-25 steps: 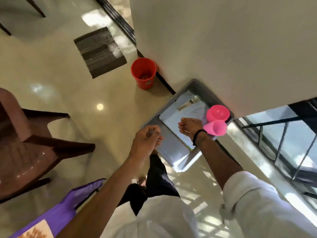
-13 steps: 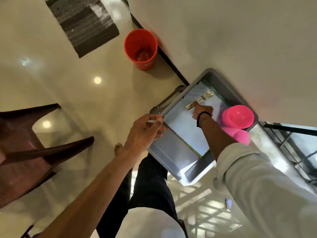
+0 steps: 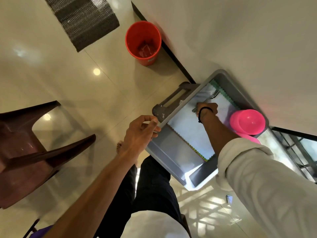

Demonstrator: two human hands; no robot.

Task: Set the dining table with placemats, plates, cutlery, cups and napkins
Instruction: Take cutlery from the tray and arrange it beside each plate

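Orange bucket (image 3: 143, 42) on glossy cream tiled floor (image 3: 51, 79), against white wall (image 3: 240, 40), some crumpled wrapper inside. Dark zigzag-patterned mat (image 3: 82, 19) on floor left of bucket, well apart. Black skirting strip (image 3: 178, 64) along wall foot. Brown plastic chair (image 3: 29, 145) at left edge, legs slanting across floor. Purple object (image 3: 43, 229) at bottom left, mostly cut off. Window grille (image 3: 298, 152) at right edge; its sunlit lattice shadow on floor. Small dark object (image 3: 229, 198) lies in that sunlit patch.

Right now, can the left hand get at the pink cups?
Probably not directly: the left hand is at the bin's near rim, and the right arm crosses in front of the pink cups.
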